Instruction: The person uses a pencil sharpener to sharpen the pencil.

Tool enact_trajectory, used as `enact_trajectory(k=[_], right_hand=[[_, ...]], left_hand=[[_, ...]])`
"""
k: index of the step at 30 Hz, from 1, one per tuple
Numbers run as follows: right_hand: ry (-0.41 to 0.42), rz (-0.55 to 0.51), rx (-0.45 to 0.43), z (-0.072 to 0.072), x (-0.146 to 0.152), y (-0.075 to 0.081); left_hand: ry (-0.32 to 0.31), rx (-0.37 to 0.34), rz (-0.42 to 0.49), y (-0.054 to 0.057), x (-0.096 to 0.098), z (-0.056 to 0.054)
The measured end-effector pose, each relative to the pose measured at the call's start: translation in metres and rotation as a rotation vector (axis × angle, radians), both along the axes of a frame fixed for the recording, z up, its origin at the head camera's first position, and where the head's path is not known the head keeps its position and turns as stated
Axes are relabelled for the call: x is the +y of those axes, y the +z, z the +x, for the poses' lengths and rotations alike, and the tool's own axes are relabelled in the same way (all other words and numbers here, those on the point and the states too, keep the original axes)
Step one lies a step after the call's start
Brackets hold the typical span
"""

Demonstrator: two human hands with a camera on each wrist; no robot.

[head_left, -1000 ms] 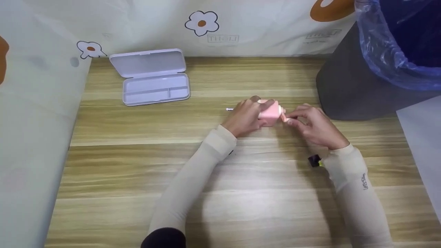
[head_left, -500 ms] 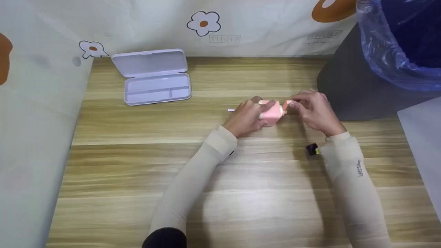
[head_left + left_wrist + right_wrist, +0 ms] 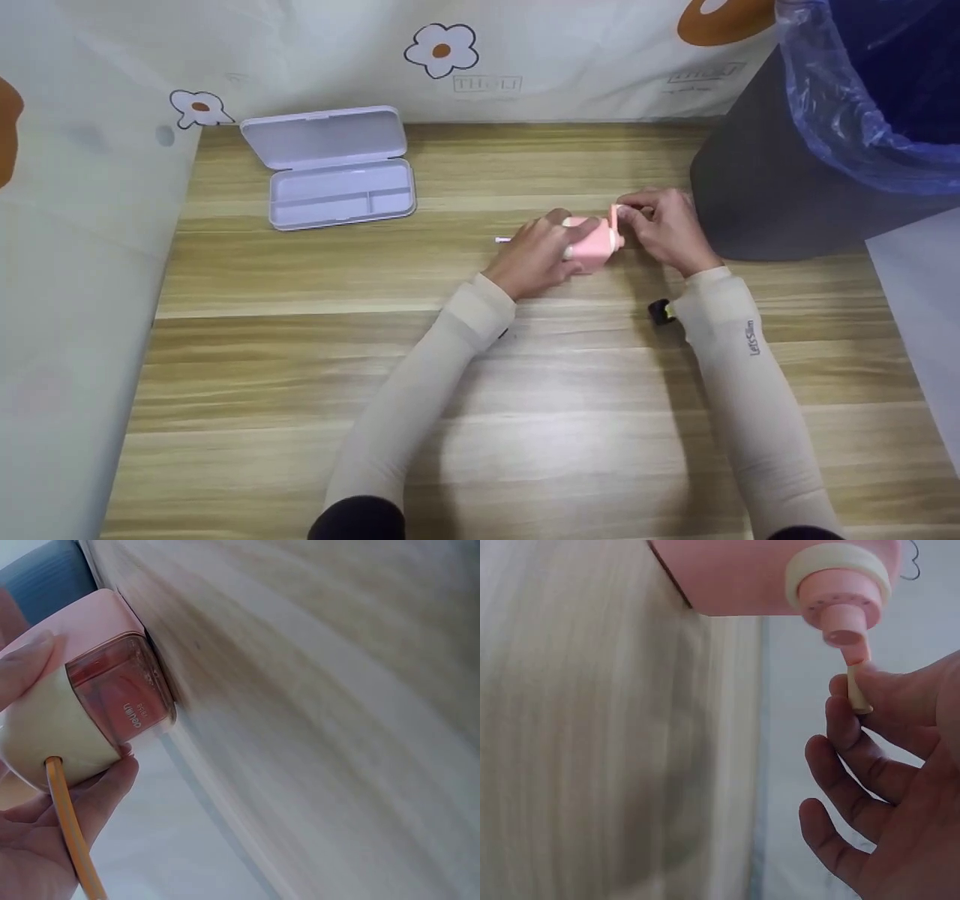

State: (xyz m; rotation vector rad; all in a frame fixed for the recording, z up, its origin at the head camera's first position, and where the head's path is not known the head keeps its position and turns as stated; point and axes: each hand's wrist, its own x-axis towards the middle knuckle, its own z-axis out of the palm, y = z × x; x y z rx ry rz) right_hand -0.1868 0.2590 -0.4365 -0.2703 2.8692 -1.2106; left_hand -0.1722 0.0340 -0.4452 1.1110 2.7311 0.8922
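Observation:
My left hand (image 3: 531,253) grips a pink and cream crank pencil sharpener (image 3: 591,244) lying on the table. In the left wrist view, a yellow-orange pencil (image 3: 71,829) sticks out of the hole in its cream face. The clear shavings drawer (image 3: 124,694) faces the tabletop side. My right hand (image 3: 667,225) pinches the cream knob (image 3: 857,694) of the pink crank handle (image 3: 613,217) between thumb and forefinger, its other fingers loosely bent. The crank points toward the back of the table. Only the pencil's pale end (image 3: 502,240) shows past the left hand from above.
An open lavender pencil case (image 3: 341,195) with divided compartments stands at the back left. A dark grey bin (image 3: 750,165) with a blue liner rises at the right, close to my right hand. A flower-patterned sheet (image 3: 322,52) hangs behind the table (image 3: 300,375).
My right hand has swung the crank from the near side round to the far side, moving up and slightly left. The left hand and sharpener have stayed in place.

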Motion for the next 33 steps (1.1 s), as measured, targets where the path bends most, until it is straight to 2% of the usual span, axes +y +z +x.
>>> enact_trajectory(k=[3,6,12,17,22,28,33], right_hand=[[0.014,-0.023,-0.077,-0.002,0.000,-0.012],[0.027,0.005,-0.133,-0.003,0.001,-0.018],[0.058,0.075,-0.150,-0.003,0.000,-0.016],[0.097,0.110,-0.198,0.001,0.001,-0.019],[0.108,0.122,-0.157,0.006,0.003,-0.023],[0.205,0.155,-0.133,0.018,0.002,-0.021],[0.200,0.114,-0.149,0.026,0.001,-0.023]], left_hand=[[0.000,-0.004,-0.005,0.000,-0.001,0.001],[-0.003,-0.014,-0.006,0.001,-0.001,0.000],[-0.002,-0.007,0.038,-0.001,-0.002,0.000],[0.017,0.012,0.024,-0.003,0.000,0.000],[0.025,0.029,0.006,-0.003,0.003,0.002],[0.041,0.043,-0.011,-0.004,0.003,0.003],[0.052,0.046,-0.006,-0.003,0.002,0.004]])
